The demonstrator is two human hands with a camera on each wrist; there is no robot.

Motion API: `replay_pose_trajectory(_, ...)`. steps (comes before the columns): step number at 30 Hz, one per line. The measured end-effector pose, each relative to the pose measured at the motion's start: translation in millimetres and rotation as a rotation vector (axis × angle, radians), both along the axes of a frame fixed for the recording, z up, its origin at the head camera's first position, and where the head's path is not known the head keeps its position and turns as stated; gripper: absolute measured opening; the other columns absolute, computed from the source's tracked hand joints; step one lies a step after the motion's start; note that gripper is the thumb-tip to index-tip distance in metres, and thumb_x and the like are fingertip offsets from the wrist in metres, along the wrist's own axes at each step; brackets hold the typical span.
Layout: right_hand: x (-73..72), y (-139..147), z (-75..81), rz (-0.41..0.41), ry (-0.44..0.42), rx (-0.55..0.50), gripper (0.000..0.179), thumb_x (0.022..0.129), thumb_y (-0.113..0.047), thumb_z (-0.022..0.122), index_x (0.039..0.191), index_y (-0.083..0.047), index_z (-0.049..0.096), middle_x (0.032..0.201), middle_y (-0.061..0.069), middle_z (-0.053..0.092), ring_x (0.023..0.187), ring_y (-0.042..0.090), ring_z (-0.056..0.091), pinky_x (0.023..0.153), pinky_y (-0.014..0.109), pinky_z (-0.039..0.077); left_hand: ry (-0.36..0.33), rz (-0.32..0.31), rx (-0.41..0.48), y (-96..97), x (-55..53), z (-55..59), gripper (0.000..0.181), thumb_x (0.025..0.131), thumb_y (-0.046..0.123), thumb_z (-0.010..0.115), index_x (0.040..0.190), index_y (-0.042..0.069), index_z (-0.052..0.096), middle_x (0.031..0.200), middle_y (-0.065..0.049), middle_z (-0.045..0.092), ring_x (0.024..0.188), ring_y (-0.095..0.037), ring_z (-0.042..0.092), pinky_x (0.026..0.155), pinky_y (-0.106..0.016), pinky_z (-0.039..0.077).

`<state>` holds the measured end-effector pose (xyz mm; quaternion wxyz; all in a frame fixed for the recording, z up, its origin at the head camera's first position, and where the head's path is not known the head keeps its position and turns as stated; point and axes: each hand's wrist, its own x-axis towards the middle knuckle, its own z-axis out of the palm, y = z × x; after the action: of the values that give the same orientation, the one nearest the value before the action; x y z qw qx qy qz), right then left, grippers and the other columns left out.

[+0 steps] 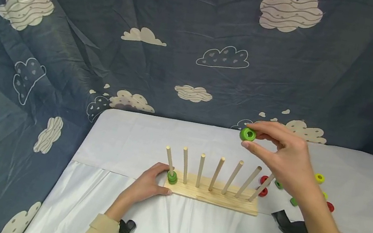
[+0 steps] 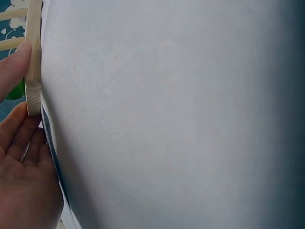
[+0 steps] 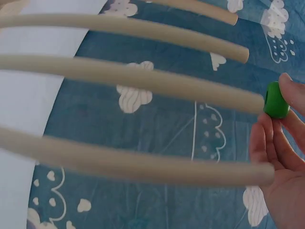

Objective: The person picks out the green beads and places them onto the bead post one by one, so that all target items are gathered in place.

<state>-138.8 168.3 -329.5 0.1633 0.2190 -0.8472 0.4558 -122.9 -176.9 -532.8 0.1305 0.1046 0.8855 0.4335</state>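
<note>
A green wooden bead (image 1: 248, 134) with a hole through it is pinched between the thumb and fingertips of my right hand (image 1: 287, 151), raised above the pegs. In the right wrist view the green bead (image 3: 275, 101) appears close to a peg's tip. My left hand (image 1: 146, 184) grips the left end of a wooden peg board (image 1: 213, 197), its thumb along the front edge and fingers around the back. Stacked green beads (image 1: 172, 178) sit low on the leftmost peg. The other pegs (image 1: 216, 174) stand bare in a row.
To the right on the white cloth (image 1: 123, 134) lie loose beads, among them red beads (image 1: 263, 192), a yellow bead (image 1: 319, 178) and a green bead (image 1: 294, 201), partly behind my right forearm. A dark cloud-patterned cloth (image 1: 164, 71) hangs behind the table.
</note>
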Motion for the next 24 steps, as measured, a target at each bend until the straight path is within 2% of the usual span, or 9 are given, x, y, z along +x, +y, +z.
replay_pose_trajectory(7,1.9,-12.8,1.6,0.015,-0.041,0.04,0.041,0.079,-0.011,0.083,0.118,-0.017,0.071,0.108,-0.01,0.066,0.098,0.006,0.058,0.095,0.013,0.043,-0.007,0.002,0.003,0.1,0.2,-0.1,0.067,0.075,0.024,0.086,0.135,0.02,0.055,0.136,0.006,0.051,0.139,-0.021,0.036,0.115,-0.045,0.027)
replay_pose_trajectory(11,2.1,-19.9,0.9,0.053,-0.051,0.04,0.041,0.08,-0.011,0.082,0.118,-0.018,0.07,0.109,-0.01,0.066,0.098,0.005,0.06,0.095,0.016,0.045,-0.004,0.001,0.005,0.0,0.6,-0.1,0.067,0.075,0.024,0.086,0.135,0.019,0.055,0.136,0.005,0.052,0.139,-0.023,0.037,0.114,-0.046,0.028)
replay_pose_trajectory(20,2.1,-36.8,0.1,0.13,-0.027,0.078,0.041,0.081,-0.013,0.082,0.119,-0.018,0.07,0.115,-0.01,0.066,0.102,0.008,0.062,0.09,0.036,0.053,-0.011,0.011,-0.009,1.1,1.3,0.7,0.069,0.075,0.025,0.086,0.136,0.019,0.055,0.137,0.005,0.051,0.139,-0.023,0.036,0.115,-0.046,0.027)
replay_pose_trajectory(24,2.1,-45.2,-1.1,0.175,-0.02,0.06,0.04,0.081,-0.012,0.081,0.119,-0.018,0.07,0.118,-0.008,0.066,0.103,0.014,0.063,0.089,0.04,0.053,-0.011,0.009,-0.007,1.7,1.5,1.0,0.069,0.075,0.025,0.086,0.136,0.018,0.055,0.137,0.005,0.051,0.139,-0.023,0.037,0.114,-0.046,0.028)
